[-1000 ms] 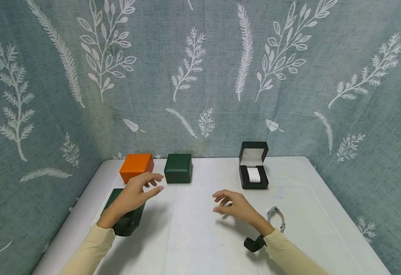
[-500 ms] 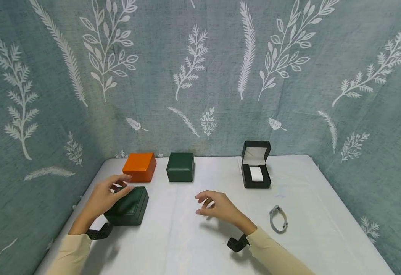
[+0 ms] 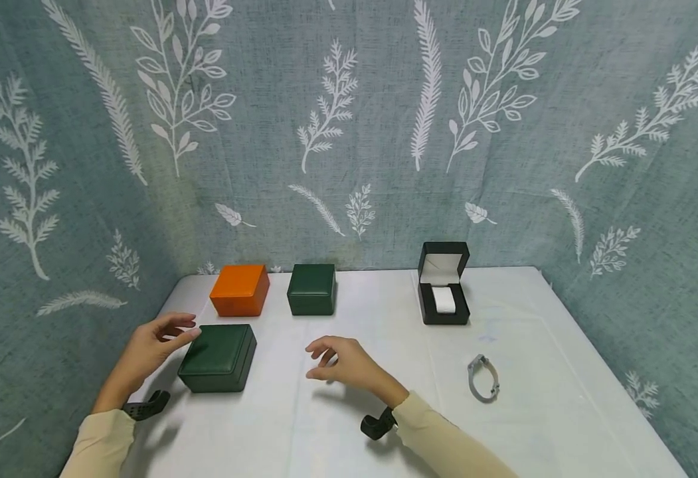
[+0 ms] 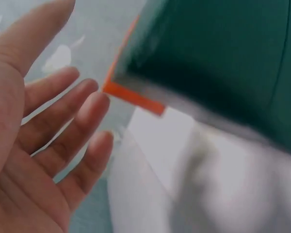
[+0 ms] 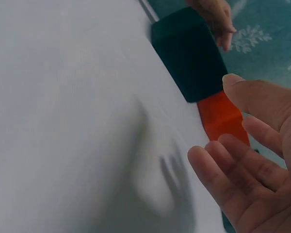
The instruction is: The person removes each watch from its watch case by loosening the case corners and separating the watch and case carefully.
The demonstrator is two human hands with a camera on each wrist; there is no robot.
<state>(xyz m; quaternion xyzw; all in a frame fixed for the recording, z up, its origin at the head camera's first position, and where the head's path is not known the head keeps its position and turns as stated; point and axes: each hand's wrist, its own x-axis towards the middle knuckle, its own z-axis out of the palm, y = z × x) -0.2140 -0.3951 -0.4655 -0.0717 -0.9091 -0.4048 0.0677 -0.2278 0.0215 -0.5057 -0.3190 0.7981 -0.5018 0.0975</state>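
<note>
A closed dark green box (image 3: pixel 217 358) lies on the left front of the white table. Beside its left edge is my left hand (image 3: pixel 148 352), fingers relaxed and holding nothing; the left wrist view shows the palm (image 4: pixel 34 170) apart from the box's green side (image 4: pixel 223 58). My right hand (image 3: pixel 349 362) hovers over the table to the right of that box, loosely curved around nothing. In the right wrist view its fingers (image 5: pixel 237 179) are spread below the thumb, with the green box (image 5: pixel 186 53) beyond them.
Behind stand an orange box (image 3: pixel 240 291) and a second green box (image 3: pixel 311 289). An open black watch box (image 3: pixel 444 305) with a white cushion is at the back right. A silvery wristwatch (image 3: pixel 483 380) stands on its band at right. A patterned curtain (image 3: pixel 349 133) encloses the table (image 3: pixel 540 425).
My left hand has moved left, from over the front green box to beside it. The right hand has travelled left, away from the watch. The boxes and the watch stay in place.
</note>
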